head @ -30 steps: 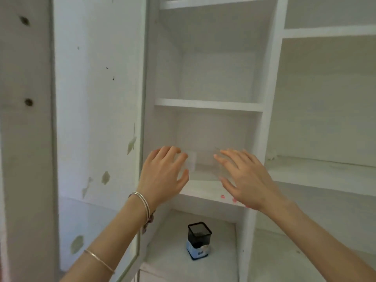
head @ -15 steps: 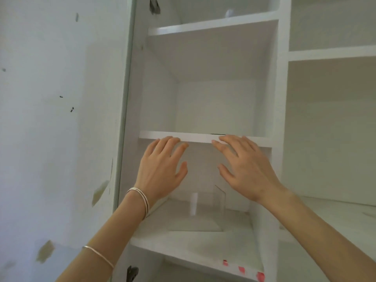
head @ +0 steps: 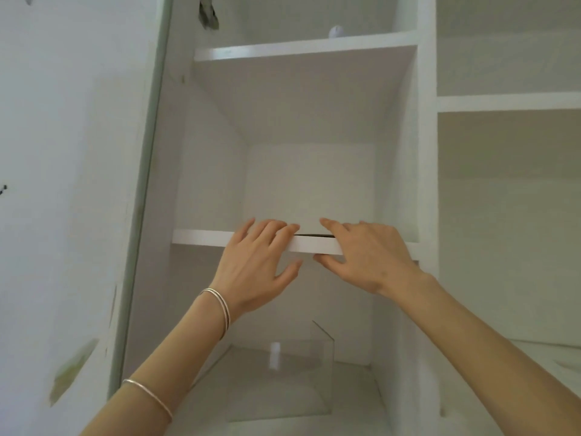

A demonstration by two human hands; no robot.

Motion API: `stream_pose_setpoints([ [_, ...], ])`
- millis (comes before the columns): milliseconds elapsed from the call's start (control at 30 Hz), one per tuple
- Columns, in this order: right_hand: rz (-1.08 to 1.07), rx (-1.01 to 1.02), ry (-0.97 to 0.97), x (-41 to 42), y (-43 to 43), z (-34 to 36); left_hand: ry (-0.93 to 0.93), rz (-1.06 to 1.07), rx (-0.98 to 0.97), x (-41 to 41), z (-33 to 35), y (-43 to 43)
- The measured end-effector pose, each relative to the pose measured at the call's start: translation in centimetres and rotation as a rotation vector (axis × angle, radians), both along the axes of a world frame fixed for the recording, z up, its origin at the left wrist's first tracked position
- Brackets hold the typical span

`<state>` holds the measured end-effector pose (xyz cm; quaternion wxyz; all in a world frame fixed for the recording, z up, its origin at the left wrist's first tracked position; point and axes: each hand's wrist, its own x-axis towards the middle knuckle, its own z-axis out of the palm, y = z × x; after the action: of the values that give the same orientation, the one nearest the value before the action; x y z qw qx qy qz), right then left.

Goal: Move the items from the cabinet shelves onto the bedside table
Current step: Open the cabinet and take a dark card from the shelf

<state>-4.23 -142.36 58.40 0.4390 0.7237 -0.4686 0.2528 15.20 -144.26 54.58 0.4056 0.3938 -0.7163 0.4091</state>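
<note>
Thin dark item (head: 314,235) on middle cabinet shelf (head: 201,237), only its edge visible.
Left hand (head: 256,262) and right hand (head: 367,256) flank it, fingers spread over shelf lip, thumbs below; gripping nothing.

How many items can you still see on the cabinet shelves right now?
3: a clear box on the lower shelf, a thin dark object on the middle shelf between both hands, a white rounded thing on the top shelf. More may be hidden.
</note>
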Motion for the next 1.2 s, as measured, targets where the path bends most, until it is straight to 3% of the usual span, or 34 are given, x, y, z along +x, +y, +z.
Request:
stream_pose_setpoints([
  [267, 0.083, -0.019, -0.037, -0.4, -0.2, -0.3, -0.034, -0.034, 0.027, -1.0, 2.4, -1.3],
  [600, 0.152, 0.039, 0.005, -0.4, 0.5, 0.3, -0.099, -0.058, -0.13, -0.4, 2.4, -2.4],
  [867, 0.078, 0.314, 0.04, -0.5, -0.2, 2.8, -0.125, -0.047, -0.137, 0.1, 2.0, -2.5],
  [1000, 0.135, 0.236, 0.015, -1.1, 0.2, 2.2, -0.091, -0.035, -0.117, 1.5, 1.9, -2.1],
  [1200, 0.443, 0.018, -0.06, -2.5, 0.4, 0.8, -0.094, -0.039, -0.096, 2.3, 1.7, -1.9],
])
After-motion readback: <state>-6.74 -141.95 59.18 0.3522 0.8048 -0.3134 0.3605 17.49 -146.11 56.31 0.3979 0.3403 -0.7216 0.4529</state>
